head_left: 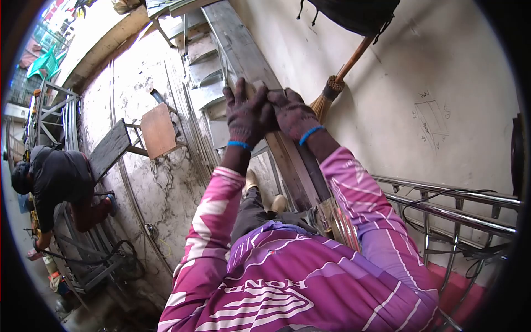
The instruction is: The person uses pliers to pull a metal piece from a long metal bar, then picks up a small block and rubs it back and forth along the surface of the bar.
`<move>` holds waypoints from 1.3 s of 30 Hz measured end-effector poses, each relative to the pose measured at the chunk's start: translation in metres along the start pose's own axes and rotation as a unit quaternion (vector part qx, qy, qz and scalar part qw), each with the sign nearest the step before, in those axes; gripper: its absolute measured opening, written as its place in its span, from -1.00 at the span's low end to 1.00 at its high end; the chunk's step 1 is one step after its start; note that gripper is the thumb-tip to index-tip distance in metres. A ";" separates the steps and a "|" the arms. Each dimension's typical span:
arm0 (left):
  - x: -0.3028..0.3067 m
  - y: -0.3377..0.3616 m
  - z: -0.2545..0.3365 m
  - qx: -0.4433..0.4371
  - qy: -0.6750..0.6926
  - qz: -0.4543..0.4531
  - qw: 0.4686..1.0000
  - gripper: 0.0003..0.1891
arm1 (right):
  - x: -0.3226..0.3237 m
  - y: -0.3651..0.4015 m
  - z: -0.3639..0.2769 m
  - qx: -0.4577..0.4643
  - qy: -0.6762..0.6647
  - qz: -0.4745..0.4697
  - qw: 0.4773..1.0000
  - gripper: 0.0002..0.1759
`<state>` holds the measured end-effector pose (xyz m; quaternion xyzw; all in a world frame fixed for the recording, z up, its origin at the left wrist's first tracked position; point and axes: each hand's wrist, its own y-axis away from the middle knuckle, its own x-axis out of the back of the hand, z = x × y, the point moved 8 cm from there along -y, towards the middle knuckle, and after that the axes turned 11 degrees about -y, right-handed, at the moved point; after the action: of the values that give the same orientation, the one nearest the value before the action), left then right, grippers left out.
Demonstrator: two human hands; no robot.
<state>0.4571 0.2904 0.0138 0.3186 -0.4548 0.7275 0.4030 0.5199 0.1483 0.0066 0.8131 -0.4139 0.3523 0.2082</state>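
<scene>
My left hand (246, 117), in a dark knit glove with a blue cuff, lies over a long grey metal beam (235, 34) with its fingers spread. Close beside it is my right hand (296, 115), gloved the same way, its fingers bent down over the beam's edge. The two hands touch or nearly touch. A small grey edge shows between the fingertips; what it belongs to, and what lies under the right fingers, is hidden. Beneath my hands the beam runs on toward my body.
Bent sheet-metal pieces (206, 83) stand left of the beam. A broom (332, 88) leans on the right wall, near a chrome railing (459, 207). Further left are a brown board (159, 131), a dark bench (109, 149) and a bending person (58, 177) beside metal frames.
</scene>
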 end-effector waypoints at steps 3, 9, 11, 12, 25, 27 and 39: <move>-0.012 -0.037 -0.018 -0.029 -0.050 -0.014 0.998 -0.46 | -0.040 -0.075 0.029 0.050 0.087 -0.027 0.995 -0.51; -0.011 -0.025 -0.009 -0.017 -0.125 -0.014 0.992 -0.46 | -0.008 -0.033 -0.002 -0.031 0.013 -0.001 0.999 -0.53; 0.003 0.003 0.016 -0.001 -0.096 -0.031 0.995 -0.46 | -0.002 0.003 0.001 -0.016 0.022 0.006 1.000 -0.54; 0.009 0.019 0.028 -0.015 -0.063 -0.013 0.998 -0.47 | 0.006 0.030 -0.002 -0.007 0.024 0.012 1.000 -0.55; 0.026 0.091 0.060 0.066 0.091 -0.027 0.993 -0.47 | 0.018 0.118 -0.001 0.038 -0.114 0.043 0.992 -0.55; 0.015 0.059 0.028 0.101 0.115 0.000 0.988 -0.44 | 0.013 0.070 -0.008 0.055 -0.032 0.044 0.997 -0.57; -0.016 -0.034 -0.032 0.172 0.064 -0.069 0.981 -0.28 | -0.051 -0.086 0.025 0.064 0.073 -0.068 0.993 -0.49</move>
<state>0.4914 0.3241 0.0021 0.3661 -0.2731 0.7844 0.4197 0.5794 0.2081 -0.0518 0.8230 -0.3182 0.4216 0.2091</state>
